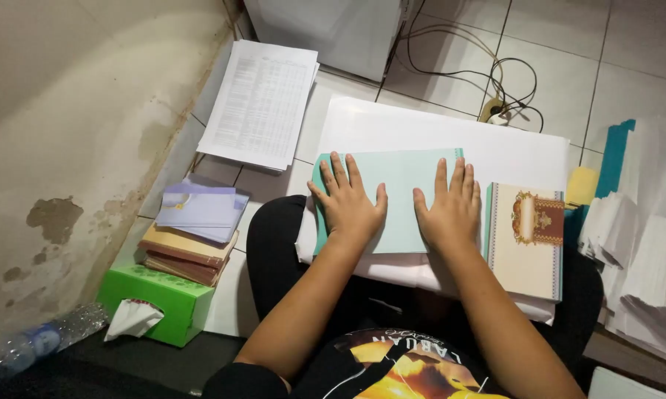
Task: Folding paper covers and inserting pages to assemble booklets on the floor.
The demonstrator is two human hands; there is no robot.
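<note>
I sit on a tiled floor with a big white sheet stack (517,151) resting across my legs. A pale green paper sheet (399,181) lies on it. My left hand (347,201) presses flat on the sheet's left part, fingers spread, over a darker teal edge (319,214). My right hand (449,207) lies flat on the sheet's right part, fingers together. Neither hand holds anything. Beside my right hand sits a cream booklet (526,244) with an ornate brown emblem.
A printed paper stack (263,103) lies on the floor at the back left. Books with lilac envelopes (196,233) and a green tissue box (159,299) stand left. A plastic bottle (45,340) lies by the wall. White papers (639,258), cables (495,89) at right.
</note>
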